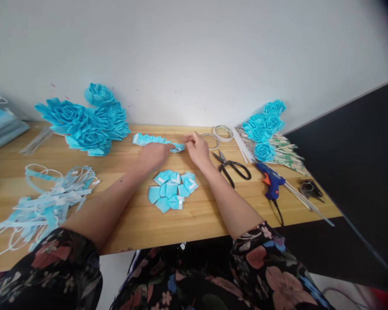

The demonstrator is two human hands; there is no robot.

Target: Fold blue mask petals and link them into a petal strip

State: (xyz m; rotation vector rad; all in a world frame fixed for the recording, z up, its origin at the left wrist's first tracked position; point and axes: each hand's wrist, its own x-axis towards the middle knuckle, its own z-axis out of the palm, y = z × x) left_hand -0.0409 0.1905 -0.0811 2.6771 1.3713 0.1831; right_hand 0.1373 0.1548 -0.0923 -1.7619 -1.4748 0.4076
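A row of folded blue petals [148, 139] lies on the wooden table [126, 224] near the wall. My left hand [155, 154] rests on the row's right end, fingers curled over a blue petal [177, 147]. My right hand [197, 148] is beside it, its fingers pinched at the same end of the row. Between my forearms lies a small pile of folded blue petals with white tape tabs [172, 190].
Blue paper roses [84, 120] are heaped at the back left, more roses on sticks [265, 129] at the back right. Tape rolls [222, 132], black scissors [231, 167] and a blue glue gun [271, 180] lie right of my hands. Blue and white strips [42, 202] lie left.
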